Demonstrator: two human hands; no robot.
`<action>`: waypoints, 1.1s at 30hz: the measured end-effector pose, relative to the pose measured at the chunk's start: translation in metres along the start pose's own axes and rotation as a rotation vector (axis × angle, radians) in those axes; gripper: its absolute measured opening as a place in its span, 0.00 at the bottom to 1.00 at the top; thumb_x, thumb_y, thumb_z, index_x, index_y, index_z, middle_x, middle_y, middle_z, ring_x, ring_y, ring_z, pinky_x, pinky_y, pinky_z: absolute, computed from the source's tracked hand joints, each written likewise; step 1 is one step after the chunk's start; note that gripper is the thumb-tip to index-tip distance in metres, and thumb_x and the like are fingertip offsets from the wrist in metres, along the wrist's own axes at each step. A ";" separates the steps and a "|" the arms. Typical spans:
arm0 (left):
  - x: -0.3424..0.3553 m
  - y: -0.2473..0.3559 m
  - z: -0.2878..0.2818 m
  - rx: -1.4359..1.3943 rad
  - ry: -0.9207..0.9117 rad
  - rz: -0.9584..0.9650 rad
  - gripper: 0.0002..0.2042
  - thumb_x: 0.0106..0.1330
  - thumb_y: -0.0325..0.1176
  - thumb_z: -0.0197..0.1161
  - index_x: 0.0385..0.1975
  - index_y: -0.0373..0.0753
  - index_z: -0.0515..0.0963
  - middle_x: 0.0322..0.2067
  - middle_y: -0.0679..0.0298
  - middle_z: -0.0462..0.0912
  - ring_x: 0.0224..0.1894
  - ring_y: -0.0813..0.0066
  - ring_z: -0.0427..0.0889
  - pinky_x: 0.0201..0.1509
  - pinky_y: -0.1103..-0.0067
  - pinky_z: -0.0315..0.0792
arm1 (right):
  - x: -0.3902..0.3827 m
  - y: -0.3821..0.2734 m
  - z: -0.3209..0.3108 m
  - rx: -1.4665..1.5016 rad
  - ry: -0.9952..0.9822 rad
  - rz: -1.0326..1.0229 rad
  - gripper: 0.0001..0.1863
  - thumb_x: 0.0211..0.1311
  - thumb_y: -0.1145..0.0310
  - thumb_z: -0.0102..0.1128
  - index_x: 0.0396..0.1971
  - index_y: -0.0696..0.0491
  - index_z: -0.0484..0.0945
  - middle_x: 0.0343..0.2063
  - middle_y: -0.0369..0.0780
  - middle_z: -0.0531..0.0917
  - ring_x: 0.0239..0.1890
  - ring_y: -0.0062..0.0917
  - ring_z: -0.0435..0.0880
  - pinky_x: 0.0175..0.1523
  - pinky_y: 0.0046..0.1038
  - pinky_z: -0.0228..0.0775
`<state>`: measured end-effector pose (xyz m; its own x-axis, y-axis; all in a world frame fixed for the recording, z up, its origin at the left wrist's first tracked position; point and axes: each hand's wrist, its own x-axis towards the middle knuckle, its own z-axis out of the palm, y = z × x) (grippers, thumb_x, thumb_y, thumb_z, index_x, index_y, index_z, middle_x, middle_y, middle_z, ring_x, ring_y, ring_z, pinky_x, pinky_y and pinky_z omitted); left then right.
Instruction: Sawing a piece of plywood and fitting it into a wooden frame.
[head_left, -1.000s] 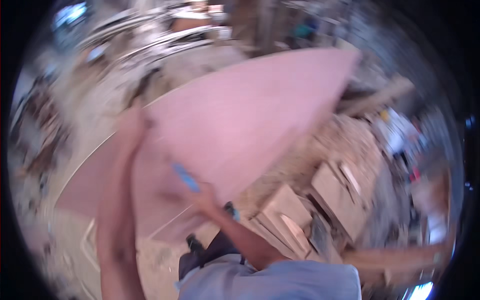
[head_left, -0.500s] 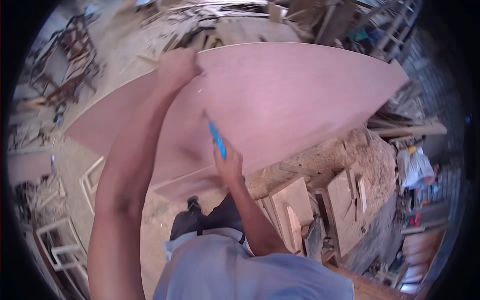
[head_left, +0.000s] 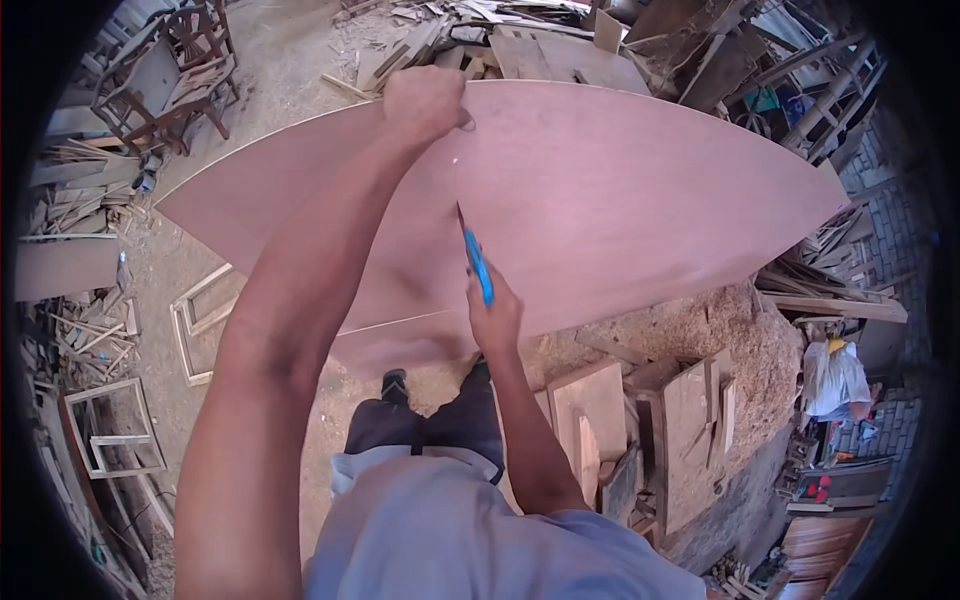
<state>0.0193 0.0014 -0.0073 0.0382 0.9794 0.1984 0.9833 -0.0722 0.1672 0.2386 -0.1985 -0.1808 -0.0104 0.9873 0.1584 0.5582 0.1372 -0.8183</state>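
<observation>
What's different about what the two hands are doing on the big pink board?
The left hand reaches far out to the plywood sheet's far edge, closed in a fist; the right hand stays near the close edge. The right hand grips a blue tool; the left hand holds no tool. Both touch the sheet.

shirt: light grey-blue, short sleeves | trousers: dark grey | shoes: dark | forearms: bare, no gloves

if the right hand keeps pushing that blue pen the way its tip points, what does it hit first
The right hand aims the blue pen up across the plywood sheet toward the left hand at the far edge. That hand looks first in line, though depth is unclear.
</observation>
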 end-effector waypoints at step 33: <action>-0.006 -0.007 -0.001 -0.026 0.088 -0.031 0.23 0.54 0.55 0.81 0.40 0.43 0.89 0.38 0.56 0.93 0.44 0.56 0.92 0.46 0.61 0.83 | -0.017 -0.001 -0.022 0.020 -0.082 -0.023 0.18 0.76 0.65 0.61 0.59 0.58 0.83 0.42 0.55 0.89 0.44 0.49 0.92 0.50 0.41 0.83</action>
<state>0.0120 -0.0045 -0.0089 -0.0088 0.9610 0.2764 0.9787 -0.0484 0.1994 0.2560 -0.2173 -0.1704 -0.0910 0.9871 0.1319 0.5407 0.1602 -0.8258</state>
